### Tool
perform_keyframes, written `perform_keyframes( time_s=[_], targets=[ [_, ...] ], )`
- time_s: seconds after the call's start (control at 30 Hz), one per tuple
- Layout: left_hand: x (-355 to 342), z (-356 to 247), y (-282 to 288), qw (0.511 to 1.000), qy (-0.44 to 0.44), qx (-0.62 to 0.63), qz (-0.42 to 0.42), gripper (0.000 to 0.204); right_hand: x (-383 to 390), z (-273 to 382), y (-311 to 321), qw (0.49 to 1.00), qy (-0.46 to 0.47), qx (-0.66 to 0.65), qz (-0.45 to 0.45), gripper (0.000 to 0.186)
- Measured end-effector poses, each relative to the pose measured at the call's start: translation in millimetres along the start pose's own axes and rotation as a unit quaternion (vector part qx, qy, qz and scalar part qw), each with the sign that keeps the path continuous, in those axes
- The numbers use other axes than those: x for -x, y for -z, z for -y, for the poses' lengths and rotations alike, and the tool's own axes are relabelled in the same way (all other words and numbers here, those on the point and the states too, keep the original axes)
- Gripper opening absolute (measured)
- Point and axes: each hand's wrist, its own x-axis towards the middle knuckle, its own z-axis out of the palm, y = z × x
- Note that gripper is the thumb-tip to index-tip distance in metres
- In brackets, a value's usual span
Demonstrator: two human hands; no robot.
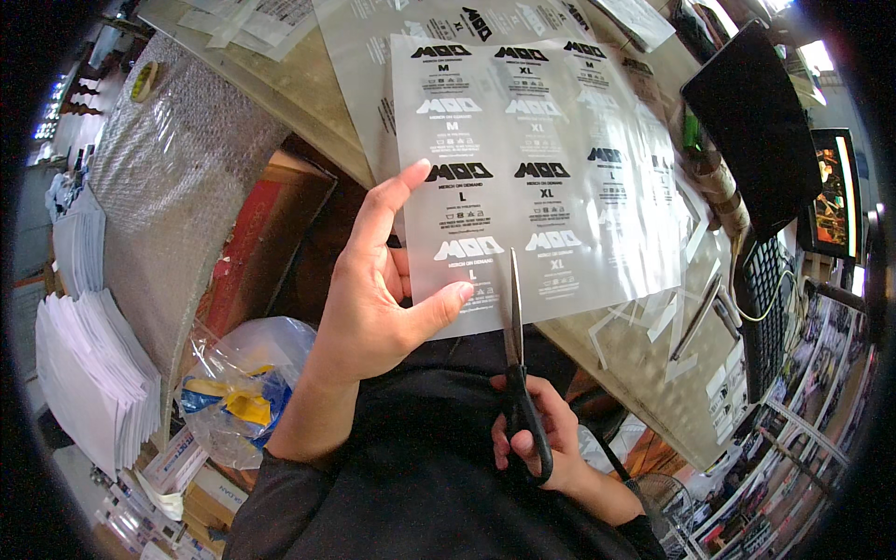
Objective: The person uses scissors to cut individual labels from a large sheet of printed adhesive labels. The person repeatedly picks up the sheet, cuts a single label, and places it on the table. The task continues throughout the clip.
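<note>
A translucent sheet (597,233) printed with rows of black and white label designs is raised over the front edge of the worktable. My left hand (392,261) grips it at the left, thumb on the printed face and fingers curled round the edge. Below it, my right hand (541,439) is closed round the black handles of a pair of scissors (518,373). The blades point up and lie across the sheet's lower edge, between two printed columns. More printed sheets (355,37) lie on the worktable (635,373) behind.
A dark monitor (747,121), a lit screen (831,196), a keyboard (761,317) and offcut strips (691,233) are at the right. At the left are bubble wrap (177,131), stacks of white paper (93,373), a red-brown carton (252,224) and a plastic bag (243,355).
</note>
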Motion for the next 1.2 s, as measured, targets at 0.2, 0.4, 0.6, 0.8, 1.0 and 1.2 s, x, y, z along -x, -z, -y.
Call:
perform_keyframes(
  time_s=[0.2,0.4,0.6,0.8,1.0,1.2],
  targets=[
    [0,4,3,1.0,-0.017,-0.017,0.014,0.079,2,2,-3,0.998,0.01,0.058,-0.013,0.053],
    [1,1,0,1.0,0.009,0.006,0.0,0.082,4,0,-7,0.999,0.011,0.034,-0.023,0.053],
    [4,-1,-2,1.0,0.011,0.007,0.002,0.083,1,3,-12,0.999,0.001,0.022,-0.046,0.069],
    [8,-2,-4,1.0,0.012,0.003,0.005,0.083,-9,8,-10,0.999,0.021,0.003,-0.041,0.049],
    [10,-4,-4,0.999,0.031,-0.004,0.007,0.082,-7,9,-14,0.998,0.013,0.011,-0.053,0.05],
    [10,-3,-3,1.0,0.009,-0.002,0.004,0.082,-9,11,-15,0.998,-0.008,0.013,-0.064,0.051]
  ],
)
